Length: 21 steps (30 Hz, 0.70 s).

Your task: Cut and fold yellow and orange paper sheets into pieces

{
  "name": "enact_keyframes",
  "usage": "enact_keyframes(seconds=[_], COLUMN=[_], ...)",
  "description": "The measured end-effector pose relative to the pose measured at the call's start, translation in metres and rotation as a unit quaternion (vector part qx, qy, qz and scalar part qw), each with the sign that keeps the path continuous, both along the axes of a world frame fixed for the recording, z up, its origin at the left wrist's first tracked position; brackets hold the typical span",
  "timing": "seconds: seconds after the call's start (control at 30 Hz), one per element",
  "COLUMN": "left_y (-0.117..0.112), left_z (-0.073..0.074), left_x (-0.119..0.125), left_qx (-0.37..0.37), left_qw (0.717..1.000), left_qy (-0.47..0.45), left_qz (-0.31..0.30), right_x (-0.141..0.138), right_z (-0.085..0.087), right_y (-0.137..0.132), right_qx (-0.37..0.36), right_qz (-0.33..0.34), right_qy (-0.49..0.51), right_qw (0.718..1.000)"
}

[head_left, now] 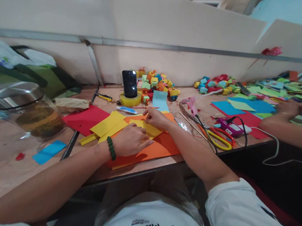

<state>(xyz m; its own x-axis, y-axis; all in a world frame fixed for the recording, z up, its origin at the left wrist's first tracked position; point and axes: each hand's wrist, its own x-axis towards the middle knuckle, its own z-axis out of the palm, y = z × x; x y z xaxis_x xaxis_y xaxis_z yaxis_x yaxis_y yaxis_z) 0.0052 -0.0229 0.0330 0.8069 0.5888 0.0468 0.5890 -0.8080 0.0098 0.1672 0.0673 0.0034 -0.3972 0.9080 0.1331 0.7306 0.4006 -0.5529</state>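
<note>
My left hand (132, 140), with a green bead bracelet (111, 148) at the wrist, lies palm down over yellow paper (149, 128), its thumb stretched out to the right. Just beyond it my right hand (156, 118) is closed in a pinch at the far edge of the yellow paper. Whatever sits between those fingertips is too small to make out. Orange sheets (160, 147) lie beneath both hands. Left of them are more yellow pieces (111, 124) and a red sheet (86, 119). A thin pencil-like stick (140, 107) lies by the right fingertips.
A phone (129, 84) leans in a yellow tape roll (130, 100) before piled paper cubes (154, 82). Rightward are a pink glue gun (190, 105), yellow-handled scissors (219, 140) and a purple device (229, 127). A glass jar (37, 117) stands left; another person's arm (291, 132) reaches in from the right.
</note>
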Motion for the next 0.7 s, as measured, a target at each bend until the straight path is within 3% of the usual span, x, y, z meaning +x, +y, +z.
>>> enact_keyframes(seconds=[0.23, 0.4, 0.6, 0.7], left_y=[-0.012, -0.018, -0.02, -0.021], left_z=[0.013, 0.013, 0.014, 0.015], left_x=[-0.004, -0.01, -0.008, -0.008], left_qx=[-0.01, -0.008, -0.03, -0.029], left_qw=[0.998, 0.998, 0.998, 0.998], left_qy=[0.053, 0.059, 0.049, 0.055], left_qz=[-0.022, -0.035, -0.02, -0.018], right_x=[-0.004, -0.002, 0.021, 0.029], right_z=[0.0, 0.007, 0.015, 0.01], right_y=[0.003, 0.007, -0.021, -0.036], right_qx=[0.008, 0.023, 0.083, 0.052], right_qz=[0.004, 0.034, 0.15, 0.122], right_qy=[-0.05, -0.086, -0.137, -0.175], right_qw=[0.999, 0.995, 0.976, 0.976])
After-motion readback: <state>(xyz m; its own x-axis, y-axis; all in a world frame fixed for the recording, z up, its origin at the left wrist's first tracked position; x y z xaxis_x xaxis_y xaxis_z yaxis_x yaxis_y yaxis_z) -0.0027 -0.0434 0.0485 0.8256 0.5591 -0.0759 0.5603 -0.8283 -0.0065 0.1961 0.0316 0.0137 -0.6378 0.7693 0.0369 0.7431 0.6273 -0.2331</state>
